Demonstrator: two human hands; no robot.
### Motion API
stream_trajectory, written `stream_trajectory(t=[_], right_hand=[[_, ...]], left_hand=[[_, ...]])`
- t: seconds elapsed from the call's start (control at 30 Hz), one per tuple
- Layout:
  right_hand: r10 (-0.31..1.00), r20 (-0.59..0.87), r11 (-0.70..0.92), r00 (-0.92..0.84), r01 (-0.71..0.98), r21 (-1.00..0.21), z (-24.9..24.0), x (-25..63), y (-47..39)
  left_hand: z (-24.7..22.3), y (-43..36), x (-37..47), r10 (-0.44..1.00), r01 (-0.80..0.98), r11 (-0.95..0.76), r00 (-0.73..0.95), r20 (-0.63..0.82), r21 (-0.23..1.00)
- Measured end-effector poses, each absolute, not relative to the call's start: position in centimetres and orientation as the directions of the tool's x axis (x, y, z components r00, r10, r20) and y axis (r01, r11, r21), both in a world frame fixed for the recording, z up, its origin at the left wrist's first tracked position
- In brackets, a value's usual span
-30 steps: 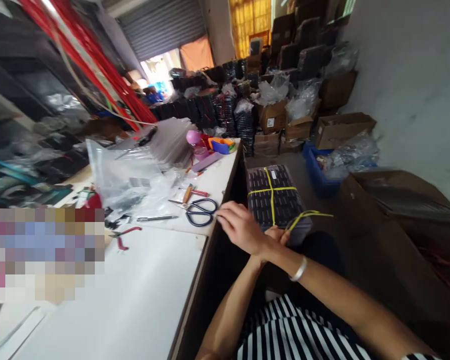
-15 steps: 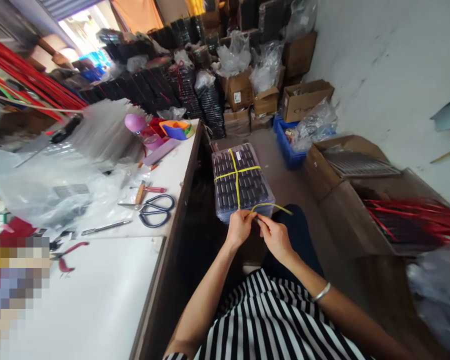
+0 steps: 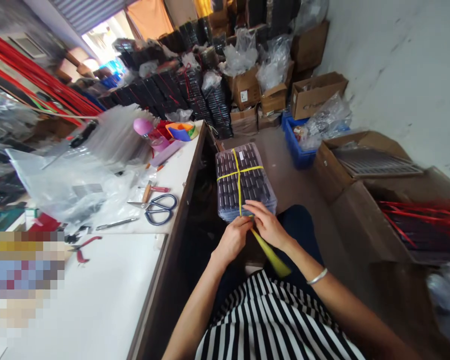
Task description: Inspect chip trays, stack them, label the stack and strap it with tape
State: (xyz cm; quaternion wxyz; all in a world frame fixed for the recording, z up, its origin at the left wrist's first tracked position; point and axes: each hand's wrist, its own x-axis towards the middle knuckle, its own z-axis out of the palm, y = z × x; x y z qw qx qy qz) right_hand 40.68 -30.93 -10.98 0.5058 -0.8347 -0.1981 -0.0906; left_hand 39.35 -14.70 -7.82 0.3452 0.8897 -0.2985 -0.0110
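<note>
White table (image 3: 97, 295) at left: red-handled pliers (image 3: 85, 248), then scissors (image 3: 159, 210) near its edge. Left hand (image 3: 231, 240), fingertips pinching yellow strap (image 3: 239, 192) at near edge of stacked clear trays (image 3: 255, 186) with dark pieces; stack sits beside table, strap crossed over top. Right hand (image 3: 269, 227) just beside, fingers extended over stack's near edge; can't tell if it grips, strap's loose end blurred below. Blue crate (image 3: 298, 152) farther right.
</note>
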Motion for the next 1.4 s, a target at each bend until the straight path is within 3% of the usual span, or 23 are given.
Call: stream_trajectory(t=[0.1,0.23,0.47,0.7,1.0,1.1,1.27,1.4], right_hand=[[0.382,0.357,-0.4,0.852,0.501,-0.767,-10.6,40.4,-30.7],[0.272,0.34,-0.555,0.9,0.436,-0.708,-11.0,38.1,-30.3],[0.157,0.338,-0.733,0.928,0.339,-0.589,-12.4,36.0,-29.3],[0.143,0.346,-0.792,0.927,0.316,-0.522,-15.9,35.7,-30.3],[0.174,0.263,-0.778,0.949,0.296,-0.555,-19.5,38.5,-30.1],[0.149,0.289,-0.74,0.946,0.3,-0.602,-19.8,40.6,-29.4],[0.096,0.33,-0.605,0.939,0.318,-0.73,-17.4,40.5,-29.8],[0.153,0.339,-0.469,0.928,0.37,-0.802,-15.8,40.4,-30.3]], left_hand=[[-7.9,-13.9,38.9,-0.549,-0.573,-0.509,0.791,0.27,0.642],[-7.8,-14.2,39.3,-0.487,-0.573,-0.476,0.803,0.342,0.667],[-9.0,-15.1,45.2,-0.232,-0.489,-0.549,0.868,0.439,0.678],[-10.2,-14.5,48.3,-0.111,-0.366,-0.584,0.92,0.375,0.725],[-10.1,-15.6,48.3,0.056,-0.177,-0.612,0.963,0.265,0.771],[-9.4,-15.2,48.2,0.014,-0.203,-0.61,0.964,0.266,0.766],[-8.4,-14.6,48.4,-0.211,-0.291,-0.591,0.956,0.204,0.753],[-8.3,-15.3,48.8,-0.221,-0.25,-0.603,0.965,0.142,0.757]])
